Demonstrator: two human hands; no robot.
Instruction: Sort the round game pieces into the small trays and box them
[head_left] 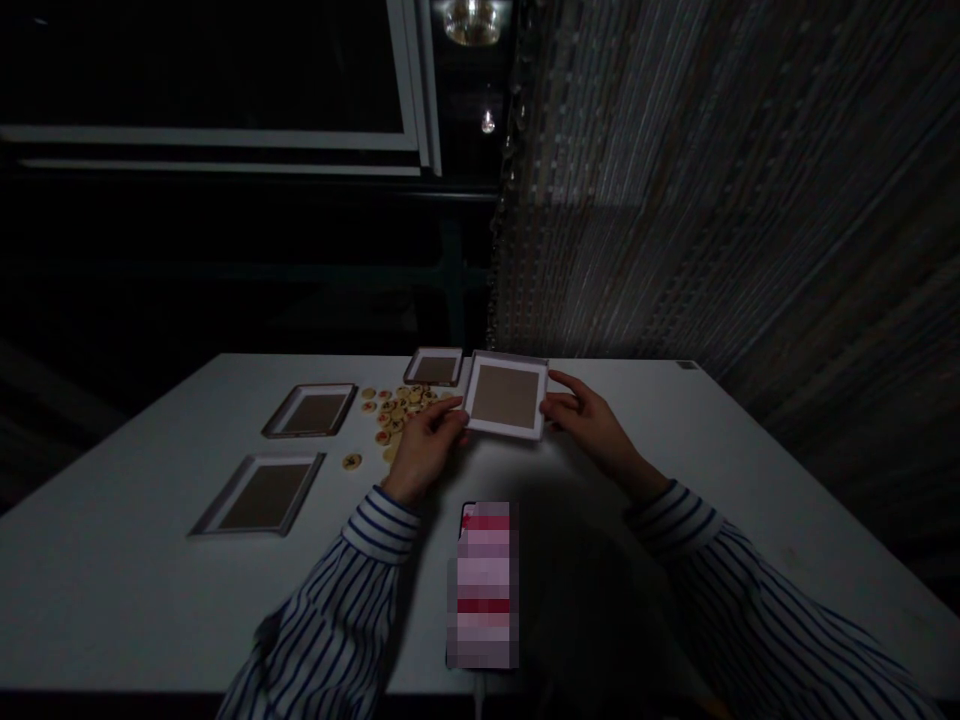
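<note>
Both hands grip a shallow square box lid or tray (506, 396), white-rimmed with a grey-brown inside, raised and tilted toward me above the table. My left hand (427, 447) pinches its left edge; my right hand (589, 425) has thumb and fingers on its right edge. Just beyond my left hand lies a loose heap of round wooden xiangqi pieces (397, 410) with dark and red marks, partly covered by that hand. One piece (352, 461) sits apart to the left. A smaller shallow tray (435, 368) stands behind the heap.
Two more shallow trays, one dark-edged (310, 411) and one pale-edged (259, 494), lie on the left of the white table (150, 590). A lit phone (484, 585) with a cable lies in front of me. A bead curtain (600, 200) hangs behind, beside a dark window (210, 145).
</note>
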